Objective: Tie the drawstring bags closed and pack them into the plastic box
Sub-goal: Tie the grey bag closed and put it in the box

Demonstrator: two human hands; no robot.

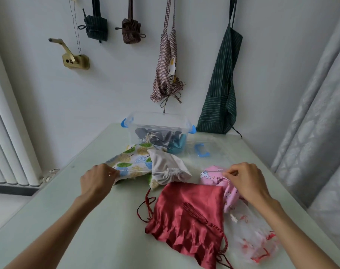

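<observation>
At mid-tabletop, bag in work: small pale grey cloth drawstring bag point(166, 167), mouth gathered tight, lying partly on the leaf-print bag, near side of the box.
Drawstring: thin white cord point(138, 171) stretched taut to both sides of the gathered mouth, roughly level.
Left hand point(98, 180): fingers curled, pinching the left cord end.
Right hand point(247, 180): fingers curled, pinching the right cord end, above the pink bag.
Leaf-print bag: white cloth bag with green, blue and yellow leaf pattern point(132, 159), flat, touching the box front.
Red bag: shiny red satin drawstring bag point(186, 216), flat, mouth open, dark red cords trailing left and near.
Pink bag: pink cartoon-print cloth bag point(214, 176), right of the grey bag.
Sheer bag: translucent white mesh bag with red marks point(252, 239), under the right forearm.
Box: clear plastic box with blue latches point(159, 121), far side, holding grey and teal bags.
Lid: clear lid with blue handle point(204, 150), flat, just right of the box.
Surface: pale green tabletop point(68, 220).
</observation>
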